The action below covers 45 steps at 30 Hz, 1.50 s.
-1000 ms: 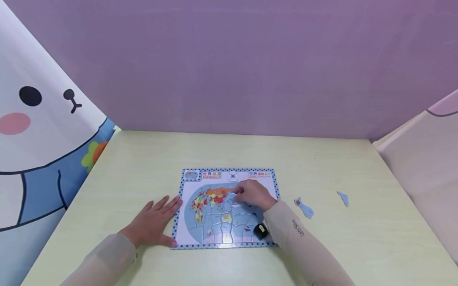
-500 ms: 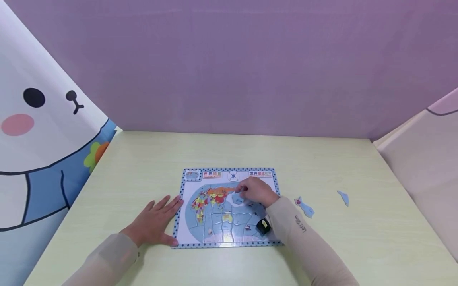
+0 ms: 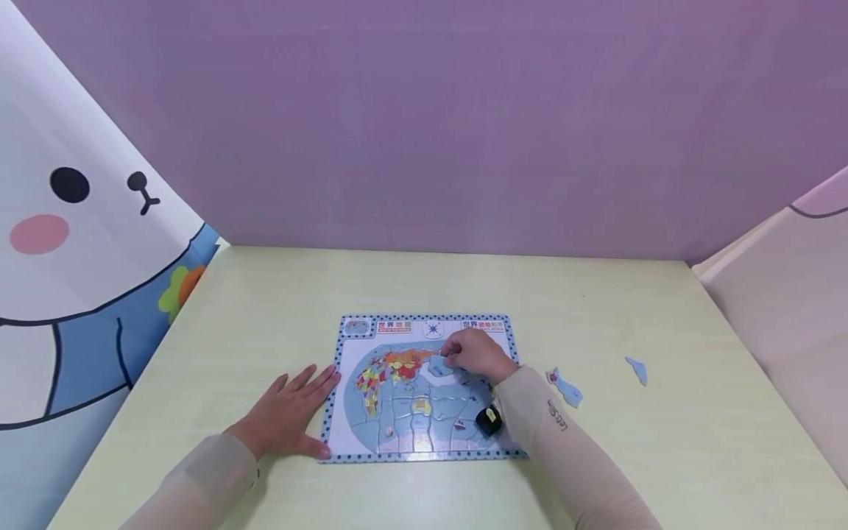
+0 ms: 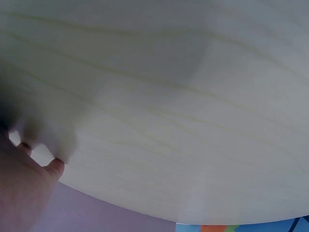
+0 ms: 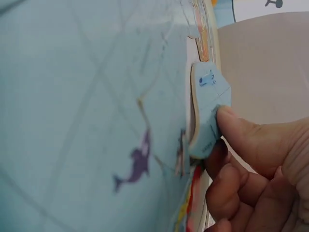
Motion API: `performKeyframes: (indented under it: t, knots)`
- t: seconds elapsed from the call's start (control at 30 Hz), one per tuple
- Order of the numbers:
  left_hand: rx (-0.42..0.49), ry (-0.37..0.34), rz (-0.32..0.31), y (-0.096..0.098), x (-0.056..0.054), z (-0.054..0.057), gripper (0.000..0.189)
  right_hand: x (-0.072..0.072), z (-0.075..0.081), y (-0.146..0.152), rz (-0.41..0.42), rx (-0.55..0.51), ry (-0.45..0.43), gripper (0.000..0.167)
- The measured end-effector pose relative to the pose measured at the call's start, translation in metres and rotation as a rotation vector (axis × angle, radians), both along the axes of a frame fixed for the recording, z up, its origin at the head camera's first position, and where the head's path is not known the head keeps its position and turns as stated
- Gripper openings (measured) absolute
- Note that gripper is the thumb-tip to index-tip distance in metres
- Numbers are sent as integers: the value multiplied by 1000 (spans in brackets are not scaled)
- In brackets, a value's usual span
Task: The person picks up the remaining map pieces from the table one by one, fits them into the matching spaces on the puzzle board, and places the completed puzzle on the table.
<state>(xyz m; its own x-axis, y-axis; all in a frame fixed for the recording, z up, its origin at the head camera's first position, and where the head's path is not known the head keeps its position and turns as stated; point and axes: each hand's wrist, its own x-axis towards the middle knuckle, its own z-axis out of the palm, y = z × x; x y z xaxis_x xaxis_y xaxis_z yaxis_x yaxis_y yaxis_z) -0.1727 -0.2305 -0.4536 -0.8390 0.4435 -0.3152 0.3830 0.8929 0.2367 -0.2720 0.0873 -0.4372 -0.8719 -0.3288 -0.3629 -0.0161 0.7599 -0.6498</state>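
Observation:
A world map jigsaw puzzle [image 3: 371, 457] with a dotted border lies flat on the table. My right hand [image 3: 478, 353] pinches a light blue puzzle piece [image 3: 439, 366] between thumb and fingers, over a white gap in the upper part of the map. Seen from the right wrist, the puzzle piece [image 5: 206, 89] bears a small blue animal print and sits tilted, one edge raised above the board. The thumb [image 5: 241, 128] presses on its face. My left hand [image 3: 285, 416] lies with fingers spread, fingertips and thumb at the board's left border. In the left wrist view, only part of that hand [image 4: 24, 188] shows.
Two loose puzzle pieces lie right of the board: a longer blue one with a red mark [image 3: 565, 387] and a smaller blue one [image 3: 637, 370] farther right. A purple wall [image 3: 450, 147] stands behind the table [image 3: 596, 309]. A cartoon-printed cloth [image 3: 99, 272] borders the left side.
My right hand has shifted slightly right with the puzzle piece, uncovering more of the white gap, and has since barely moved. My left hand stays at the board's left border.

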Motion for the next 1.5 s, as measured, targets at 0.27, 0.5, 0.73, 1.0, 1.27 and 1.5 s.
performKeyframes:
  t: [0.27, 0.5, 0.73, 1.0, 1.27, 1.5]
  knots:
    - [11, 7, -3, 0, -1, -1, 112, 0, -1, 7, -18, -4, -20, 28]
    - [13, 2, -4, -2, -1, -3, 113, 0, 2, 11, 16, 7, -25, 34]
    - [14, 12, -8, -2, -2, -1, 112, 1, -2, 11, -96, -26, 2, 16]
    - [33, 13, -9, -1, -1, -1, 111, 8, -2, 21, -99, -31, 29, 27]
    - [24, -8, 6, 1, -2, 2, 113, 10, 4, 34, -39, -31, -1, 7]
    - [17, -28, 18, 1, 0, 2, 113, 10, -2, 25, -39, -10, -13, 26]
